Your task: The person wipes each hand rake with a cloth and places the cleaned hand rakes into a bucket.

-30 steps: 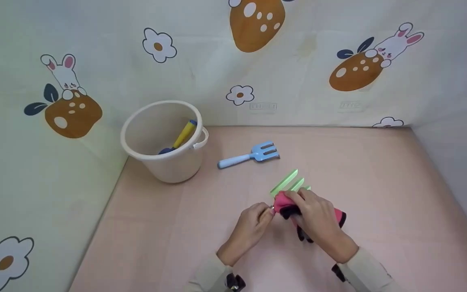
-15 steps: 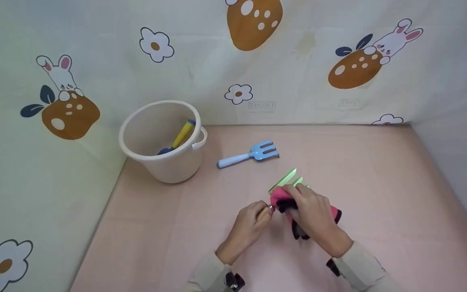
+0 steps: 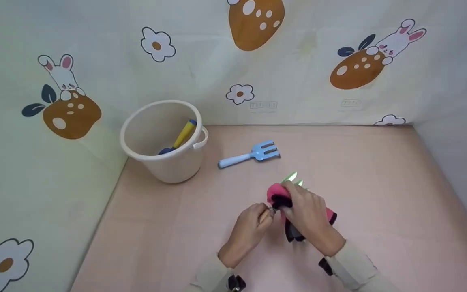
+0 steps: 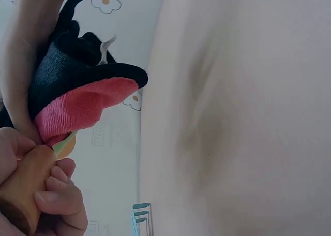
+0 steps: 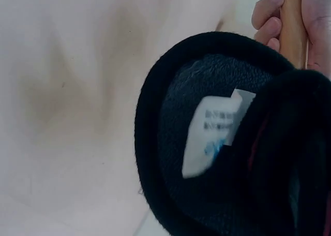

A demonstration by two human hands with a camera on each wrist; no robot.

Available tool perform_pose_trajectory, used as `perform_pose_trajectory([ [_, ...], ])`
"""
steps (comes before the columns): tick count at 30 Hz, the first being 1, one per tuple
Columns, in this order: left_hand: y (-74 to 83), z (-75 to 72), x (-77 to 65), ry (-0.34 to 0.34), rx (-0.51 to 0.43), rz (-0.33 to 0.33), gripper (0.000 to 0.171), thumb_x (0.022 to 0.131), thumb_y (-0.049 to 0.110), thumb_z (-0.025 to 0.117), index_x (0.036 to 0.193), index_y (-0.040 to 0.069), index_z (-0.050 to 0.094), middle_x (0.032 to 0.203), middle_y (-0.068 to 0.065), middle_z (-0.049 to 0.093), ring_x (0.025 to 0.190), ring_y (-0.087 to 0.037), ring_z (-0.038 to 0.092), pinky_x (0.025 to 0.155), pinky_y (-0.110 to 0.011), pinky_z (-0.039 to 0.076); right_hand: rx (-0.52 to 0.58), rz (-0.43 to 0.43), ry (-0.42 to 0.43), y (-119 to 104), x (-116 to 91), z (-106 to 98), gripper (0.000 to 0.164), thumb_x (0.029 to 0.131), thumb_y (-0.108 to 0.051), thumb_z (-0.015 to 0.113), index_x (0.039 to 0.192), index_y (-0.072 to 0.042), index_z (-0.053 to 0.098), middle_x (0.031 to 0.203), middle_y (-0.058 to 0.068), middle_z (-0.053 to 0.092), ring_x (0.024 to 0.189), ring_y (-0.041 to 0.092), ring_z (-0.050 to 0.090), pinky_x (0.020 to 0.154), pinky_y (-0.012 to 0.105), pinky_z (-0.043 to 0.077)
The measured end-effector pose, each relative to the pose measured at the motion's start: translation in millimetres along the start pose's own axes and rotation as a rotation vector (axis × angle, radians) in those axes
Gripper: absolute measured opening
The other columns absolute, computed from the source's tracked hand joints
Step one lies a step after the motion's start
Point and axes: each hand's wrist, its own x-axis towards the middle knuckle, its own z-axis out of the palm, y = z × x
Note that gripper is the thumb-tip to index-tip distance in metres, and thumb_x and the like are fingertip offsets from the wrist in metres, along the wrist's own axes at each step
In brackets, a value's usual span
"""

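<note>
My left hand (image 3: 246,228) grips the wooden handle (image 4: 30,181) of a small garden fork. Its green tines (image 3: 291,177) point away from me, partly covered by cloth. In my right hand (image 3: 309,211) is a pink and black glove (image 3: 276,191), bunched against the fork just beyond the handle. Black fingers of the glove (image 3: 292,232) hang below the right palm. In the right wrist view the dark cuff (image 5: 181,65) gapes, showing a white label (image 5: 209,135) inside. The left wrist view shows the pink cloth (image 4: 77,106) right at the handle's top; the glove hides the fork's neck.
Behind my hands a light blue hand fork (image 3: 249,156) lies on the pinkish table (image 3: 156,235). A white bucket (image 3: 172,168) stands at the back left, with a yellow-handled tool (image 3: 184,134) inside. Rabbit-patterned sheeting (image 3: 201,61) walls the table's back and sides.
My right hand has shifted a little to the left with the glove, which covers more of the green tines. The left hand keeps its hold on the handle, almost unmoved.
</note>
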Motion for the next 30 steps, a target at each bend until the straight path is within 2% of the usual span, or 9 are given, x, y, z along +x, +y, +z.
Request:
perform_pose_trajectory([
  [6, 1.7, 2.6, -1.8, 0.035, 0.06, -0.02, 0.018, 0.089, 0.024, 0.052, 0.079, 0.011, 0.058, 0.069, 0.008, 0.042, 0.061, -0.002, 0.039, 0.053, -0.016, 0.035, -0.089, 0.003, -0.012, -6, 5, 0, 0.039, 0.072, -0.02, 0.08, 0.099, -0.01, 0.054, 0.072, 0.008, 0.063, 0.052, 0.018, 0.056, 0.046, 0.031, 0.048],
  [12, 0.6, 2.5, -1.8, 0.063, 0.102, -0.003, 0.019, 0.088, 0.025, 0.053, 0.077, 0.011, 0.059, 0.068, 0.008, 0.042, 0.059, -0.001, 0.038, 0.051, -0.016, 0.035, -0.105, 0.04, -0.027, -7, 9, 0, 0.039, 0.073, -0.022, 0.079, 0.1, -0.01, 0.054, 0.069, 0.008, 0.061, 0.05, 0.017, 0.053, 0.045, 0.031, 0.047],
  [19, 1.1, 2.2, -3.5, 0.061, 0.158, -0.008, 0.018, 0.089, 0.025, 0.052, 0.079, 0.011, 0.059, 0.068, 0.008, 0.042, 0.058, -0.001, 0.036, 0.049, -0.015, 0.031, -0.074, 0.092, -0.042, -5, 11, 2, 0.038, 0.074, -0.021, 0.078, 0.097, -0.008, 0.05, 0.065, 0.008, 0.058, 0.047, 0.016, 0.048, 0.044, 0.031, 0.047],
  [23, 1.4, 1.8, -4.2, 0.062, 0.183, -0.012, 0.019, 0.089, 0.025, 0.053, 0.079, 0.01, 0.058, 0.067, 0.008, 0.039, 0.057, -0.001, 0.034, 0.048, -0.016, 0.029, -0.023, 0.139, -0.056, -5, 14, 2, 0.039, 0.073, -0.021, 0.079, 0.097, -0.007, 0.05, 0.064, 0.008, 0.057, 0.047, 0.017, 0.05, 0.045, 0.032, 0.047],
  [30, -0.6, 1.8, -6.3, 0.102, 0.198, 0.023, 0.018, 0.088, 0.024, 0.054, 0.077, 0.01, 0.058, 0.066, 0.008, 0.04, 0.056, 0.0, 0.034, 0.047, -0.015, 0.03, 0.069, 0.307, -0.145, 1, 24, -1, 0.041, 0.076, -0.031, 0.075, 0.098, -0.008, 0.049, 0.062, 0.01, 0.059, 0.049, 0.021, 0.052, 0.045, 0.034, 0.044],
])
